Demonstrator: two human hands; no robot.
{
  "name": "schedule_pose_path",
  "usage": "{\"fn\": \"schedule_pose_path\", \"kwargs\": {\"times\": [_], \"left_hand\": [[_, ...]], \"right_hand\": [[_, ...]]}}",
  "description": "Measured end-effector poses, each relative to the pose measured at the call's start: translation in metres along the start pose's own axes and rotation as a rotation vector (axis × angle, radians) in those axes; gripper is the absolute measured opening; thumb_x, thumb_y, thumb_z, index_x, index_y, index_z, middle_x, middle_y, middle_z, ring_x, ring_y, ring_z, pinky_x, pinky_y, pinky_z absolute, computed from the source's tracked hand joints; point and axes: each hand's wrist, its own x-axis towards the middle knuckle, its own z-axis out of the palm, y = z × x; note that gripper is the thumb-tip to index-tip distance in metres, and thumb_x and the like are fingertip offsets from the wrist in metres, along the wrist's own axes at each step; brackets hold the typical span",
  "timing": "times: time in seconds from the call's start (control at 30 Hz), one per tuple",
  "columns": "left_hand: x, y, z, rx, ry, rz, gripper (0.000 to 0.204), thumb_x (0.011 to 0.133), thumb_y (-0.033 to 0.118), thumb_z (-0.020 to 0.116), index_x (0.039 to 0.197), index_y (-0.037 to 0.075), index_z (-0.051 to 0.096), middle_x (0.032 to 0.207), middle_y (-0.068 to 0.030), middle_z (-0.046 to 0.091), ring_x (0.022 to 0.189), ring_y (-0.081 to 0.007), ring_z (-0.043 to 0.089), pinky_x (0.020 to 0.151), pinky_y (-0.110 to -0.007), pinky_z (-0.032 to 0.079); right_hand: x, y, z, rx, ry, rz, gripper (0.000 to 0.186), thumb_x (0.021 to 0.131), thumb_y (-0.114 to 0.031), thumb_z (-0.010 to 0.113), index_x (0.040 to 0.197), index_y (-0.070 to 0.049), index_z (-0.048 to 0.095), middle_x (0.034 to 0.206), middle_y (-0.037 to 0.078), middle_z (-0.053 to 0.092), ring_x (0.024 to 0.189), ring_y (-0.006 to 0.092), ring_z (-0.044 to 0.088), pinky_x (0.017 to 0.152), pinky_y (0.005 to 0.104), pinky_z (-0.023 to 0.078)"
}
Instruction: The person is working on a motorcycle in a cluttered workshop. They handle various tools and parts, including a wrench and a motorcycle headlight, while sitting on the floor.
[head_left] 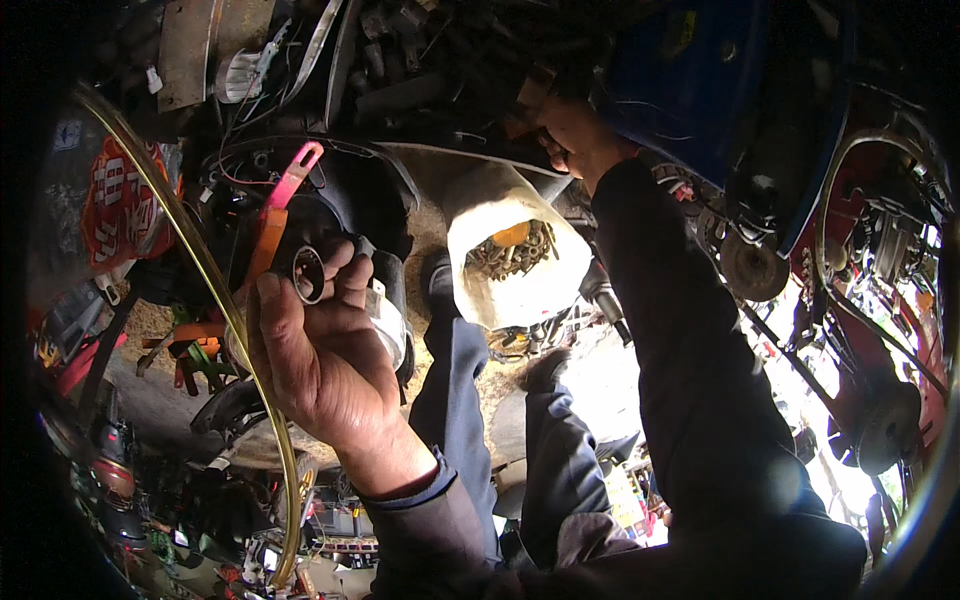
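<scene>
A thin metal ring (pixel 308 274) stands upright in my left hand (pixel 325 350), pinched by the thumb and fingertips, with the palm turned up. Farther off to the right, my right hand (pixel 583 140) reaches into a dark heap of metal parts (pixel 410 60). Its fingers are curled next to a small brownish block (pixel 533 92); shadow hides what they grip, if anything. Between the two arms sits a white bag (pixel 470 215), its mouth open, with many bolts and small metal pieces (pixel 505 262) and an orange round item (pixel 512 235) inside.
A yellowish clear hose (pixel 196 235) curves down the left, close to my left hand. Beyond that hand are a pink and orange strip (pixel 285 195) and a red printed bag (pixel 125 205). A blue panel (pixel 680 90) stands beside my right forearm. Machine parts (pixel 755 265) crowd the right.
</scene>
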Motion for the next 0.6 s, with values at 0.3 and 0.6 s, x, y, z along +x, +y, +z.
{"fn": "schedule_pose_path", "kwargs": {"times": [0.3,0.6], "left_hand": [[-0.002,0.005,0.015,0.093,0.227,-0.046,0.044,0.096,0.029,0.060,0.130,0.001,0.054,0.092,-0.0063,0.060,0.088,-0.0196,0.059,0.084,-0.036,0.053],[0.001,0.005,0.016,0.058,0.224,-0.052,0.049,0.096,0.030,0.061,0.135,0.002,0.051,0.089,-0.0051,0.059,0.083,-0.0175,0.057,0.085,-0.037,0.053]], "right_hand": [[-0.040,0.007,0.000,0.193,0.245,-0.147,0.018,0.088,-0.021,0.067,0.078,-0.009,0.059,0.050,0.000,0.045,0.035,0.0135,0.034,0.034,0.0307,0.024],[-0.053,0.005,-0.008,0.226,0.278,-0.285,0.017,0.089,-0.017,0.068,0.083,-0.008,0.055,0.051,-0.002,0.039,0.037,0.0107,0.032,0.035,0.0275,0.025]]}}
